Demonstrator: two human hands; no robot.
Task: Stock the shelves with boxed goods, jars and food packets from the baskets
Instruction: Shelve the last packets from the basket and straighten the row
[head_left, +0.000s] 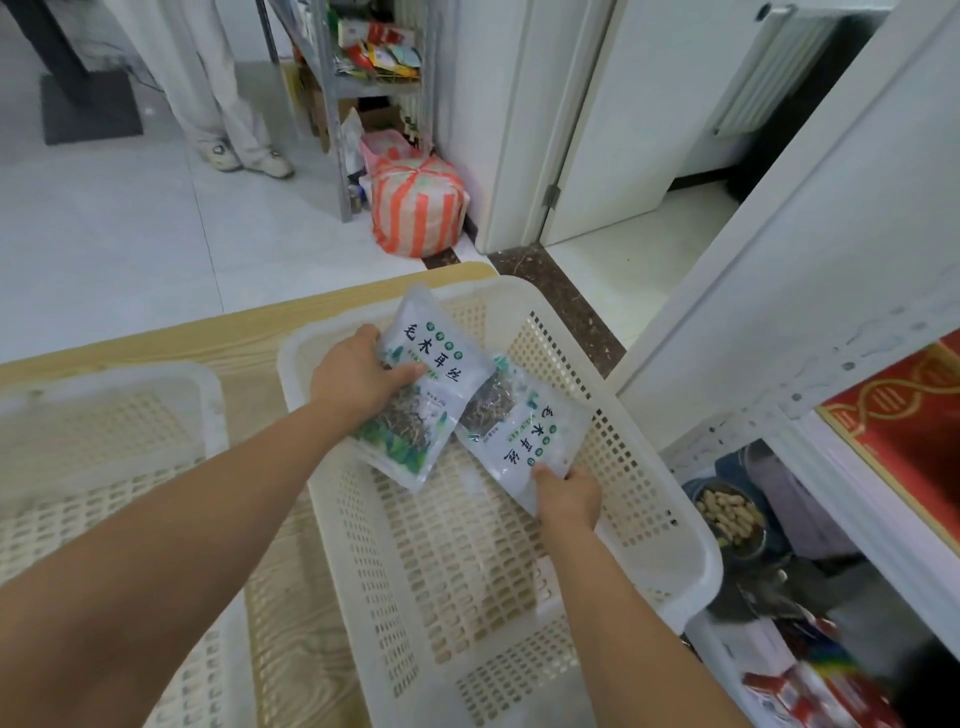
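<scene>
Two white food packets with dark dried contents and green print are over the white perforated basket (649, 467) on the wooden table. My left hand (358, 376) grips the left packet (431, 374) by its left edge, lifted and tilted above the basket. My right hand (569, 493) pinches the lower corner of the right packet (524, 436), which lies slanted against the basket's inner right side. The two packets overlap slightly in the middle. Apart from them, the basket's floor looks bare.
A second white basket (104, 415) sits to the left on the table (249, 322). White shelves (831, 415) stand at the right, holding a bowl of peanuts (730, 514), red boxes and packets. Farther off are a metal rack, a striped bag (415, 213) and a person's legs.
</scene>
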